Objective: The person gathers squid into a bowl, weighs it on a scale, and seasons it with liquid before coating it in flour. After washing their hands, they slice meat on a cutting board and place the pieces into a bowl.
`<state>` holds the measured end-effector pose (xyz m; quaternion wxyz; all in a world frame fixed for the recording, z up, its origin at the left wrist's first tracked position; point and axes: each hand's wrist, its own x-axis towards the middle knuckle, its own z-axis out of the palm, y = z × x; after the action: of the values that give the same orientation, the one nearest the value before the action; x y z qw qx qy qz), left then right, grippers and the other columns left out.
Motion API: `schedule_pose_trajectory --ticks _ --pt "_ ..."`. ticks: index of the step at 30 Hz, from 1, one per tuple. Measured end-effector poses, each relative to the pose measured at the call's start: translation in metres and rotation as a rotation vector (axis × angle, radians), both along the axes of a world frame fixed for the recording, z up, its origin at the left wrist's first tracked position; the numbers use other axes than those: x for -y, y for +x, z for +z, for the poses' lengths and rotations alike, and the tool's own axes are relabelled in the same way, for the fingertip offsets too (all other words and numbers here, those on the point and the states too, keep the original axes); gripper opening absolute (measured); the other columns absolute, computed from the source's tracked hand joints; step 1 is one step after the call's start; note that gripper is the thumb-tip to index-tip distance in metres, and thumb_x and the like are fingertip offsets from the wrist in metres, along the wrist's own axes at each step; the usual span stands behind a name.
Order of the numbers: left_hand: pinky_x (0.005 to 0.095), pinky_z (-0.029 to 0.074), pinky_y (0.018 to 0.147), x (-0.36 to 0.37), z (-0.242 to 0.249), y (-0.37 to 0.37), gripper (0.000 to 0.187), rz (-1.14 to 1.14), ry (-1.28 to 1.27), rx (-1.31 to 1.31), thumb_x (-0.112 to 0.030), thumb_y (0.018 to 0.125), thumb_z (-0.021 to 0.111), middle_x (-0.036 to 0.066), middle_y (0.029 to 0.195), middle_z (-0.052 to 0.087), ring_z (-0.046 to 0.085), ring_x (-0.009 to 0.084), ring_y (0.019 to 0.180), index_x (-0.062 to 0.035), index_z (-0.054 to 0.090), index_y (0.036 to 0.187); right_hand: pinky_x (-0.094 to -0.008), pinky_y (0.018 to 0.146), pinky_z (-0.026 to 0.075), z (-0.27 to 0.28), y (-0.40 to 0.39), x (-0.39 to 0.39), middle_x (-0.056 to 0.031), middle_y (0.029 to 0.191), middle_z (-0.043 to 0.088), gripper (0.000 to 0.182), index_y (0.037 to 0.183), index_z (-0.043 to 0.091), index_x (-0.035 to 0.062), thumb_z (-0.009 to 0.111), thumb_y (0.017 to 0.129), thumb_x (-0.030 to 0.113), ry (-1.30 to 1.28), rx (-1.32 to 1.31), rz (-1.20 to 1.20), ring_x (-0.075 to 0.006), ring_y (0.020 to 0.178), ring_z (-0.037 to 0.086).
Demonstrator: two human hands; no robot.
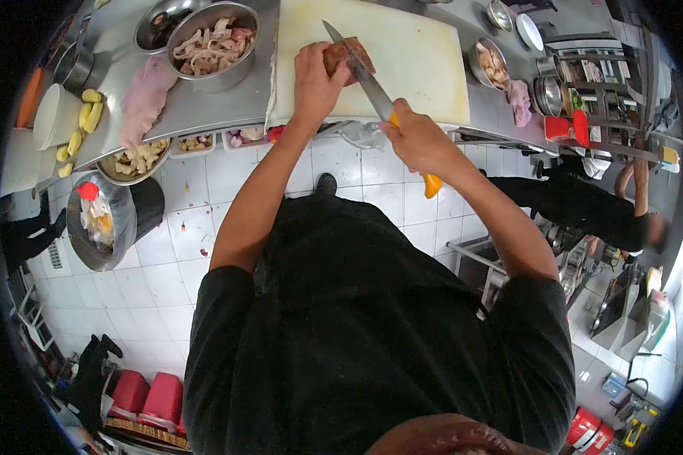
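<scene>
On the white cutting board [425, 68] lies a reddish-brown block of meat [363, 53]. My left hand [319, 82] presses on its left side with the fingers bent over it. The closed fingers of my right hand [417, 136] hold a large knife by its yellow handle [432, 186]. The knife's blade [370, 89] points up and to the left and lies across the meat, just right of my left fingertips. Whether the edge has entered the meat cannot be made out.
Left of the board stand a metal pot of sliced meat [214, 45] and a pink cloth [148, 98]. At right are a bowl of pale pieces [490, 64] and another cloth [519, 102]. A lined bin [102, 220] stands lower left; a person [584, 205] works at far right.
</scene>
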<state>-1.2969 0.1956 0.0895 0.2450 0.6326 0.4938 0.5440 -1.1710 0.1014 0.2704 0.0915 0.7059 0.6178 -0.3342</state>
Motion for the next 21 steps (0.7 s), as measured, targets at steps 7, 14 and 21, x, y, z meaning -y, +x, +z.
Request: schedule_pose_trajectory --ticks 7,14,21 --pt "0.0439 0.039 0.094 0.002 0.002 0.006 0.042 0.035 -0.016 0.002 -0.020 0.083 0.063 0.020 0.112 0.051 0.047 0.0361 0.107 0.0022 0.049 0.115 -0.0369 0.047 0.046 0.029 0.034 0.039 -0.0136 0.065 0.058 0.046 0.124 0.040 -0.0029 0.049 0.097 0.032 -0.010 -0.010 0.025 -0.0230 0.045 0.057" --pt "0.0438 0.039 0.093 0.001 0.005 0.004 0.041 0.033 -0.075 0.025 -0.019 0.083 0.063 0.020 0.112 0.051 0.046 0.0363 0.106 0.0031 0.049 0.115 -0.0522 0.068 0.047 -0.051 0.026 0.018 -0.0270 0.075 0.061 0.043 0.116 0.039 -0.0039 0.050 0.096 0.032 0.152 -0.019 0.075 -0.0467 0.075 0.062" --pt "0.0444 0.039 0.093 0.002 0.001 0.006 0.043 0.037 -0.047 -0.030 -0.020 0.083 0.063 0.021 0.110 0.050 0.046 0.0366 0.107 0.0033 0.048 0.116 -0.0549 0.071 0.046 -0.102 0.030 0.000 -0.0321 0.079 0.060 0.036 0.108 0.037 -0.0027 0.053 0.093 0.026 0.218 -0.203 0.072 -0.0505 0.080 0.059"
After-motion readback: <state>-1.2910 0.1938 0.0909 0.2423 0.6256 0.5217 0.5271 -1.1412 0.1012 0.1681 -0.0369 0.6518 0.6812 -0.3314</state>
